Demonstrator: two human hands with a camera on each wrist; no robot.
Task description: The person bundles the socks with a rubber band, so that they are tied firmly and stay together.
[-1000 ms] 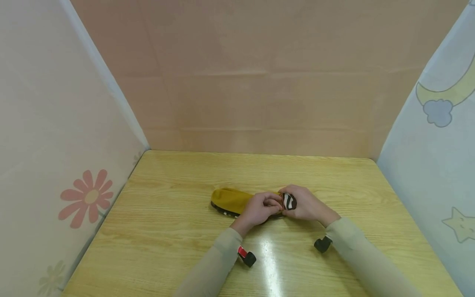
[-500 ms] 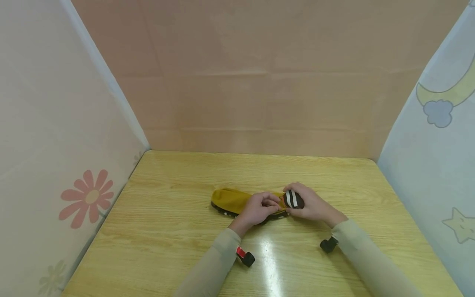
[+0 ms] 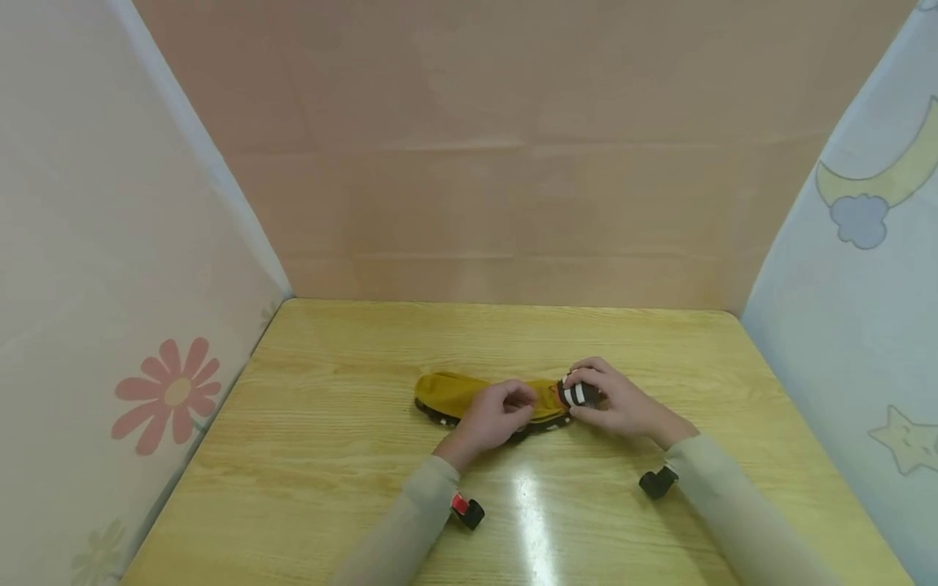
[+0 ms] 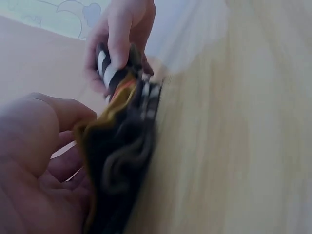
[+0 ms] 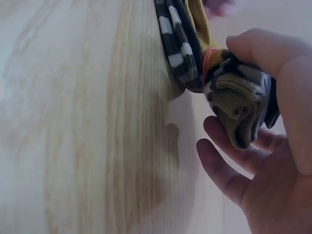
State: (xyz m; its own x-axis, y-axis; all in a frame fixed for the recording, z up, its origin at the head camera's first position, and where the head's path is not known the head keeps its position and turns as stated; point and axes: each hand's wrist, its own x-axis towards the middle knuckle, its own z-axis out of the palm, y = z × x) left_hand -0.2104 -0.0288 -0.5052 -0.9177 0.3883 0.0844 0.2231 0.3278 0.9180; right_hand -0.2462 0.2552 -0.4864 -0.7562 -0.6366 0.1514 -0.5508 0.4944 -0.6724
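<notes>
A mustard-yellow pair of socks [image 3: 449, 391] lies lengthwise on the table, its lower edge dark with white marks. At its right end the black-and-white striped cuff [image 3: 579, 395] is folded into a thick roll [image 5: 236, 105], with a thin red band [image 5: 209, 61] beside it. My right hand [image 3: 621, 404] holds this roll, thumb on one side and fingers round the other. Over the middle of the socks is my left hand [image 3: 487, 417], fingers loosely bent; in the left wrist view its fingertip is right at the yellow fabric edge [image 4: 100, 124].
The socks rest on a light wood-grain table [image 3: 330, 505]. A brown panel [image 3: 469, 163] stands along the back. Pale printed sheets with a flower [image 3: 176, 395] and a star [image 3: 907, 439] flank the left and right sides.
My left hand has drawn back leftward from the cuff, uncovering yellow fabric. My right hand has shifted slightly right, and its fingers now lie over the striped roll.
</notes>
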